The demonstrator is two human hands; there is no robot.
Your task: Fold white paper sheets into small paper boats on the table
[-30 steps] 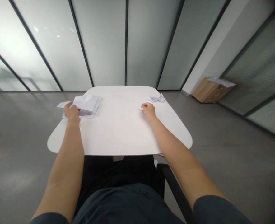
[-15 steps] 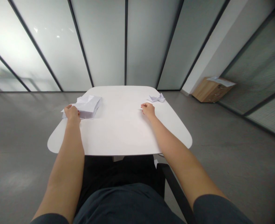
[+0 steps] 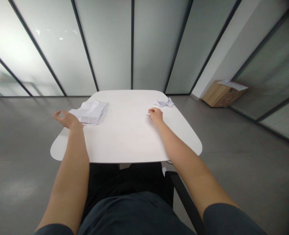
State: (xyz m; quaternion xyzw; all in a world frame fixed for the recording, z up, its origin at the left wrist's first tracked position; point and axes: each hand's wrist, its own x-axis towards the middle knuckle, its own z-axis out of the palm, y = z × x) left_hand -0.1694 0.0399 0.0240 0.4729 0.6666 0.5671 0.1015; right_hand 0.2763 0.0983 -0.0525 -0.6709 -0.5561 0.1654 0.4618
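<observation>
Just off the far left part of the white rounded-corner table [image 3: 127,140] lies a crumpled stack of white paper [image 3: 90,112], its sheets loose and creased, with a corner sticking out toward the left edge. Nothing is touching it. The left hand [image 3: 66,119] is just beside the stack, out past the table's left edge and above the floor, palm turned up. Its fingers are open and loosely curved, and they grip nothing.

Toward the far right edge of the table sits a small folded piece of white paper [image 3: 165,103], with pointed creased corners. The right hand [image 3: 156,115] rests on the tabletop just short of it, not touching it. Its fingers are curled together with their tips at the surface; whether they pinch anything tiny cannot be told from this view. Both forearms reach forward from dark short sleeves [image 3: 228,218].

The person sits at the near edge of the table, with dark clothing [image 3: 134,212] across the lap and a black chair arm [image 3: 186,199] at the right. Grey polished floor [image 3: 19,156] surrounds the table. Beyond the far edge stands a frosted glass partition [image 3: 105,45] with black frames. Off to the right, a low wooden cabinet [image 3: 223,95] stands against the wall, with a sheet of paper [image 3: 232,85] lying on top.
</observation>
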